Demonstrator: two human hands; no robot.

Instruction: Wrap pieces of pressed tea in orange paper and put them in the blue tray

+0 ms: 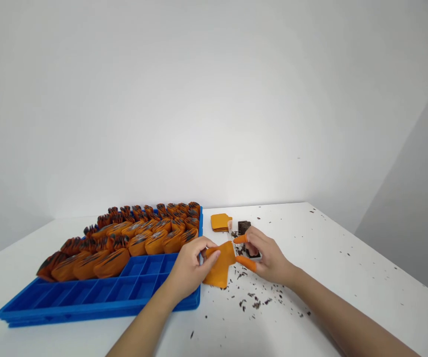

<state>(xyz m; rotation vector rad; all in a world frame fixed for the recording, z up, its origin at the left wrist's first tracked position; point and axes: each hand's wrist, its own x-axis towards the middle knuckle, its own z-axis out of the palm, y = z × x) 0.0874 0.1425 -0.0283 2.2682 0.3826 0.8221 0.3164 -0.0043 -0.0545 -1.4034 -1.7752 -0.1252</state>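
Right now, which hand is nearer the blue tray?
Left. The left hand overlaps the blue tray at its right end; the right hand is farther right, beyond the orange pouch.

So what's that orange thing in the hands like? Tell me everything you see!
The orange sheet is thin and plain, like paper or film, with no print showing. It is held at a tilt, its lower edge down by the white table and the dark crumbs. The left hand pinches its left edge. The right hand, wearing orange fingertip covers, pinches its right edge. It sits just right of the blue tray. I can't tell if it's folded.
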